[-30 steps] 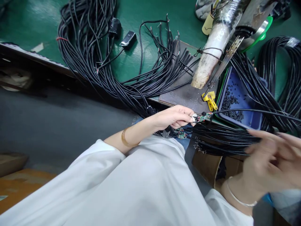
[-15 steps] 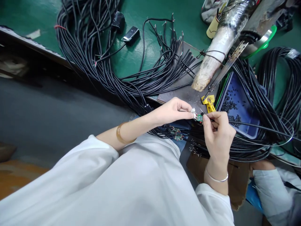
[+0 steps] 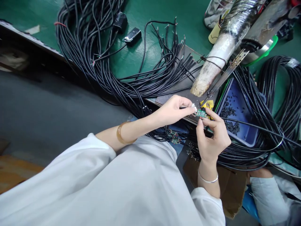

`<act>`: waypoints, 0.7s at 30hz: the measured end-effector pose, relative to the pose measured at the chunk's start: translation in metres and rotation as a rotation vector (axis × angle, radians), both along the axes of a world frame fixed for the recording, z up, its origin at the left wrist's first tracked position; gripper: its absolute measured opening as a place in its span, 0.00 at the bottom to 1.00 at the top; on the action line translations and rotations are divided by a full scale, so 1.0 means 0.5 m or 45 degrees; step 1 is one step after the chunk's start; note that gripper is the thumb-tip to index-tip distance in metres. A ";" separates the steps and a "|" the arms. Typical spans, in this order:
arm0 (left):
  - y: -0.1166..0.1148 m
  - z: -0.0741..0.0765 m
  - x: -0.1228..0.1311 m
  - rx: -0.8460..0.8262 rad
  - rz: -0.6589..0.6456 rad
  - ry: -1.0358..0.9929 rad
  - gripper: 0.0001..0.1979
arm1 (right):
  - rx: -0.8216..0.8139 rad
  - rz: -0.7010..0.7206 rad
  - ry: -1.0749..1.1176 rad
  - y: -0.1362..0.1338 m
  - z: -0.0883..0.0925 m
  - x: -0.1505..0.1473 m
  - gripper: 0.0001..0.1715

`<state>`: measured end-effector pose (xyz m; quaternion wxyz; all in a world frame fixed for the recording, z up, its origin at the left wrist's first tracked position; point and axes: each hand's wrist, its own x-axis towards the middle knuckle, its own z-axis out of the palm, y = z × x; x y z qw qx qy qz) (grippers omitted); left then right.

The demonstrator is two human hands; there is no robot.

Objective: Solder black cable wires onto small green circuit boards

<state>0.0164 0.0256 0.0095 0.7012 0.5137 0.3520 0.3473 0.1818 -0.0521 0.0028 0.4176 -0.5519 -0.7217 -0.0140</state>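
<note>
My left hand (image 3: 178, 108) pinches the left end of a small green circuit board (image 3: 201, 113), with white coverings on its fingertips. My right hand (image 3: 213, 131) is at the board's right side. Its index finger reaches the board's edge, while the thumb and middle finger close just below it near a tiny red wire end. A black cable (image 3: 244, 123) runs into the right hand from the right; the fingers partly hide it. Just behind the board lies a yellow tool (image 3: 208, 104), partly covered by the board and fingers. A soldering iron tip points down towards it.
A large bundle of black cables (image 3: 91, 62) lies on the green table (image 3: 150, 9). A wrapped pipe (image 3: 207, 75) hangs above the work spot. To the right stand a blue tray (image 3: 250, 138) of small black parts and more coiled cables (image 3: 279, 72). Another person's sleeve (image 3: 268, 194) shows lower right.
My right thumb has dropped from the board's face to below it, and the right hand has shifted left. More of the board shows. The left hand keeps its pinch.
</note>
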 end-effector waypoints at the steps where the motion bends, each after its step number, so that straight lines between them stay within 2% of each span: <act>1: 0.001 -0.002 0.002 0.056 0.029 0.014 0.12 | -0.003 0.006 0.009 0.003 0.003 -0.001 0.11; 6: 0.008 -0.011 0.010 0.182 0.086 0.023 0.10 | -0.019 -0.016 0.044 0.019 0.013 -0.002 0.08; 16: 0.011 -0.002 0.008 0.213 0.110 0.047 0.10 | -0.025 -0.037 0.050 0.029 0.030 -0.006 0.07; 21: 0.014 0.001 0.006 0.153 0.071 0.004 0.09 | -0.008 -0.019 0.000 0.024 0.038 -0.007 0.09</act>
